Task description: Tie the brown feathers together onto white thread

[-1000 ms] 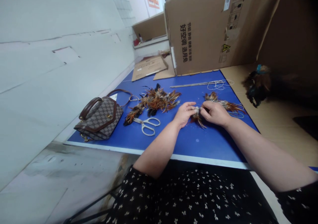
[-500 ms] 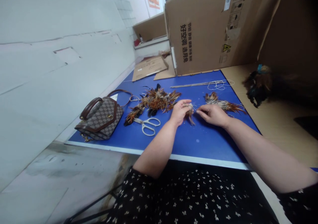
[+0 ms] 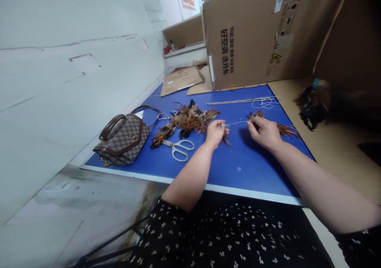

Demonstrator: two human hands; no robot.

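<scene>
My left hand [image 3: 216, 134] is closed around a small bunch of brown feathers [image 3: 226, 139], whose tips stick out below the fingers. A thin pale thread [image 3: 237, 123] runs taut from that bunch to my right hand [image 3: 264, 132], which pinches it between thumb and fingertips. Behind the right hand lies another feather bunch [image 3: 286, 130], partly hidden by it. Left of my left hand a larger heap of brown and black feathers [image 3: 192, 119] rests on the blue tabletop [image 3: 220, 171]. Scissors [image 3: 180, 150] with pale handles lie in front of the heap.
A patterned handbag [image 3: 126, 139] with brown handle stands at the table's left end. Thin sticks [image 3: 232, 101] and a loose tangle of white string [image 3: 263, 102] lie toward the back. A big cardboard box [image 3: 253, 38] rises behind. Dark feathers [image 3: 311, 105] sit at right.
My right hand has moved right, away from the left, drawing the thread out straight between them. The left hand still grips the feather bunch, and the view has shifted slightly.
</scene>
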